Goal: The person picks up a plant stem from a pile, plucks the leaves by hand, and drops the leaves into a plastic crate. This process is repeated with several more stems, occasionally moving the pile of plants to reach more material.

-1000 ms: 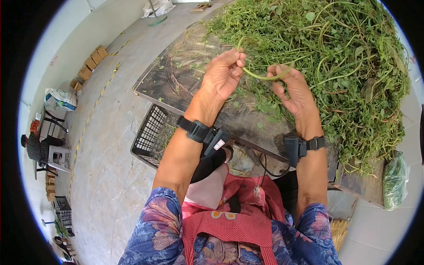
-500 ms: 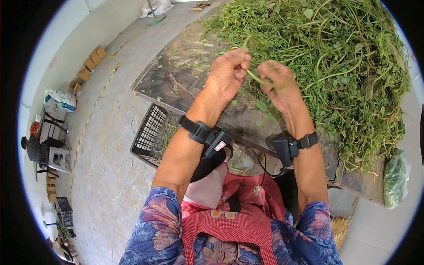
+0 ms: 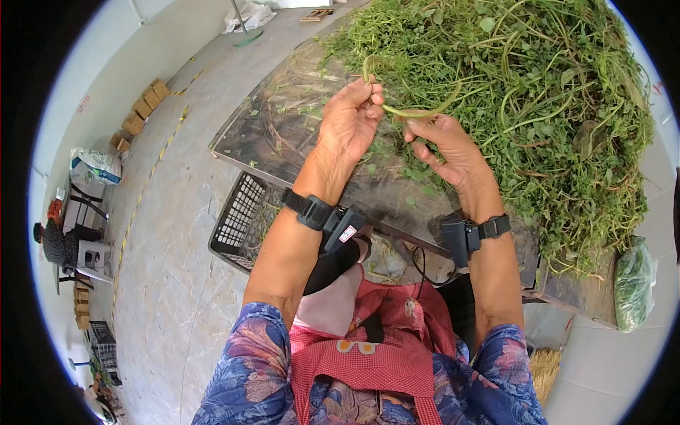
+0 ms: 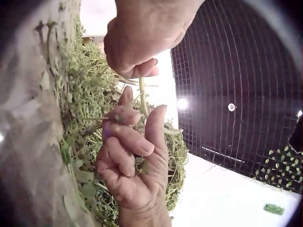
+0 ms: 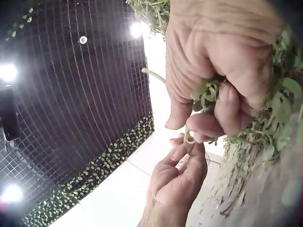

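Note:
My left hand [image 3: 348, 122] pinches a long, thin green plant stem [image 3: 435, 112] between thumb and fingertips, above the near part of a dark table [image 3: 397, 195]. The stem bends up beyond these fingers and arches rightward to my right hand [image 3: 453, 150], whose thumb and forefinger grip it near its middle. In the left wrist view the stem [image 4: 142, 93] runs from the left fingertips down to the right hand's fingers. Small green leaves [image 5: 206, 96] show within the right hand's curled fingers in the right wrist view.
A big heap of leafy greens [image 3: 524, 106] covers the table's right side. Below the table edge stands a black plastic crate [image 3: 244, 212]. A plastic bag of greens [image 3: 632, 287] hangs at the right corner. Far left, a person [image 3: 60, 244] sits near cardboard boxes [image 3: 142, 108].
The right hand moved in toward the left hand, and its fingers shifted along the stem. Both hands have drifted slightly left. The left hand keeps its pinch.

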`<action>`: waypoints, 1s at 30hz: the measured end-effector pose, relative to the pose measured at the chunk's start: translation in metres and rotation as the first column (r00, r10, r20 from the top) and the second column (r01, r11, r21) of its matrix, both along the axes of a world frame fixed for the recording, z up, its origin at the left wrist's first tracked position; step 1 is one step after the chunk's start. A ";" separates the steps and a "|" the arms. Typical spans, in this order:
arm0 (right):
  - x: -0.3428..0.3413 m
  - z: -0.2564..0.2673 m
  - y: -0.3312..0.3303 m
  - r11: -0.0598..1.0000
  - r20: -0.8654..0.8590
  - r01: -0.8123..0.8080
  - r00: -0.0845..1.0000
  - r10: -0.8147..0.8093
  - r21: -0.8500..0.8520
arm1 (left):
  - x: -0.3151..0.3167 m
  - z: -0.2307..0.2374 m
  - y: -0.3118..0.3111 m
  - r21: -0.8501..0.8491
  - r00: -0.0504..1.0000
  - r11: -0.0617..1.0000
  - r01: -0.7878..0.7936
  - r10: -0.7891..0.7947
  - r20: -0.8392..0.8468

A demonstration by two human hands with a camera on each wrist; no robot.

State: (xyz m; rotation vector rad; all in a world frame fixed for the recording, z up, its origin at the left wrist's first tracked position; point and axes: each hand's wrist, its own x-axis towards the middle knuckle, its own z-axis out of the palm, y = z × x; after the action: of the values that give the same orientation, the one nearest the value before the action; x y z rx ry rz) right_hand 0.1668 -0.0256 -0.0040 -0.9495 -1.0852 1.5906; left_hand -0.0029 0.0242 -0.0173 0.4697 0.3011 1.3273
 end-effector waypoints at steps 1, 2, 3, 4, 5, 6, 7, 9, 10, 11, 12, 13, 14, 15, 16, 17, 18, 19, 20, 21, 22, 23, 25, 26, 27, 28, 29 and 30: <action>-0.001 -0.002 0.000 0.999 -0.029 -0.050 0.998 0.049 -0.022 | 0.000 -0.001 0.000 0.007 1.000 1.000 0.008 -0.007 -0.016; -0.002 -0.003 0.001 0.994 -0.058 -0.100 0.993 0.098 -0.042 | 0.001 0.000 -0.002 0.008 1.000 1.000 0.007 -0.007 -0.017; -0.007 -0.003 -0.001 0.995 -0.057 -0.100 0.993 0.099 -0.013 | 0.004 0.002 -0.005 0.006 0.999 1.000 0.004 -0.004 -0.036; -0.009 -0.005 0.000 0.995 -0.058 -0.099 0.994 0.098 -0.012 | 0.005 0.003 -0.006 0.005 0.999 1.000 0.002 -0.002 -0.055; -0.010 -0.007 0.001 0.995 -0.047 -0.099 0.994 0.100 0.008 | 0.005 0.004 -0.006 0.005 0.998 1.000 0.003 -0.003 -0.055; -0.010 -0.009 0.003 0.995 -0.035 -0.100 0.994 0.101 0.029 | 0.003 0.004 -0.006 0.017 0.998 1.000 0.024 -0.023 -0.052; -0.006 -0.007 0.003 0.995 -0.035 -0.100 0.994 0.101 0.030 | 0.001 0.004 -0.006 0.028 0.998 0.999 0.044 -0.043 -0.048; 0.011 0.002 0.002 0.996 -0.078 -0.069 0.994 0.074 0.060 | -0.010 0.003 -0.001 0.062 0.997 0.997 0.055 -0.051 -0.055; 0.022 0.001 0.005 0.996 -0.077 -0.070 0.994 0.074 0.060 | -0.014 0.001 0.002 0.095 0.996 0.993 0.065 -0.059 -0.062; 0.032 0.004 0.008 0.993 -0.257 0.007 0.966 0.023 0.117 | -0.015 0.004 0.000 0.062 0.994 0.995 0.082 -0.077 -0.083; 0.039 0.003 0.010 0.983 -0.432 0.094 0.901 -0.017 0.158 | -0.015 0.006 -0.003 0.063 0.994 0.995 0.082 -0.077 -0.082; 0.045 0.001 0.010 0.980 -0.407 0.133 0.912 -0.062 0.148 | -0.013 0.007 -0.008 0.056 0.985 0.990 0.132 -0.124 -0.122; 0.042 0.006 0.006 0.979 -0.408 0.139 0.911 -0.067 0.149 | -0.010 0.009 -0.012 0.047 0.971 0.982 0.185 -0.175 -0.162; 0.037 0.010 0.002 0.980 -0.315 0.153 0.943 -0.107 0.124 | -0.006 0.011 -0.015 0.049 0.970 0.980 0.191 -0.181 -0.162; 0.031 0.014 -0.001 0.981 -0.218 0.166 0.966 -0.142 0.099 | -0.004 0.013 -0.017 0.056 0.960 0.972 0.228 -0.215 -0.179; 0.025 0.016 -0.003 0.983 -0.200 0.172 0.967 -0.156 0.064 | -0.003 0.014 -0.020 0.061 0.949 0.963 0.261 -0.245 -0.196; 0.024 0.014 -0.001 0.983 -0.200 0.170 0.968 -0.154 0.065 | -0.003 0.017 -0.024 0.061 0.950 0.964 0.259 -0.243 -0.197; 0.023 0.011 0.001 0.987 -0.199 0.152 0.970 -0.138 0.057 | -0.003 0.019 -0.027 0.063 0.934 0.953 0.297 -0.276 -0.226; 0.022 0.009 0.003 0.990 -0.198 0.135 0.972 -0.123 0.049 | -0.002 0.020 -0.028 0.062 0.916 0.940 0.336 -0.310 -0.254; 0.021 0.009 0.002 0.987 -0.206 0.154 0.968 -0.143 0.037 | -0.001 0.019 -0.029 0.061 0.916 0.940 0.336 -0.311 -0.254; 0.022 0.008 0.003 0.987 -0.207 0.155 0.968 -0.144 0.036 | -0.001 0.017 -0.028 0.065 0.900 0.925 0.373 -0.345 -0.266; 0.023 0.009 0.003 0.983 -0.245 0.181 0.955 -0.168 0.028 | 0.000 0.017 -0.028 0.069 0.883 0.909 0.410 -0.378 -0.278; 0.024 0.009 0.002 0.978 -0.285 0.210 0.938 -0.196 0.018 | 0.002 0.017 -0.031 0.067 0.872 0.907 0.415 -0.376 -0.315; 0.020 0.013 -0.001 0.972 -0.283 0.234 0.932 -0.227 -0.009 | 0.003 0.017 -0.032 0.068 0.861 0.906 0.417 -0.370 -0.349; 0.019 0.015 -0.003 0.966 -0.280 0.256 0.925 -0.256 -0.036 | 0.004 0.015 -0.032 0.067 0.860 0.906 0.419 -0.372 -0.349; 0.020 0.011 0.000 0.966 -0.280 0.257 0.925 -0.256 -0.037 | 0.005 0.011 -0.031 0.090 0.847 0.888 0.450 -0.392 -0.359; 0.020 0.006 0.004 0.969 -0.259 0.245 0.939 -0.228 0.037 | 0.006 0.010 -0.031 0.112 0.833 0.870 0.480 -0.412 -0.370; 0.020 0.001 0.007 0.967 -0.236 0.230 0.951 -0.199 0.109 | 0.006 0.009 -0.031 0.111 0.833 0.871 0.479 -0.411 -0.370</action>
State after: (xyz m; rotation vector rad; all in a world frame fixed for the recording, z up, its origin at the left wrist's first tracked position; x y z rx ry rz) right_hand 0.1873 -0.0187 -0.0029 -0.7502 -0.8885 1.3883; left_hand 0.0032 -0.0070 -0.0084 0.8864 0.3161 0.8117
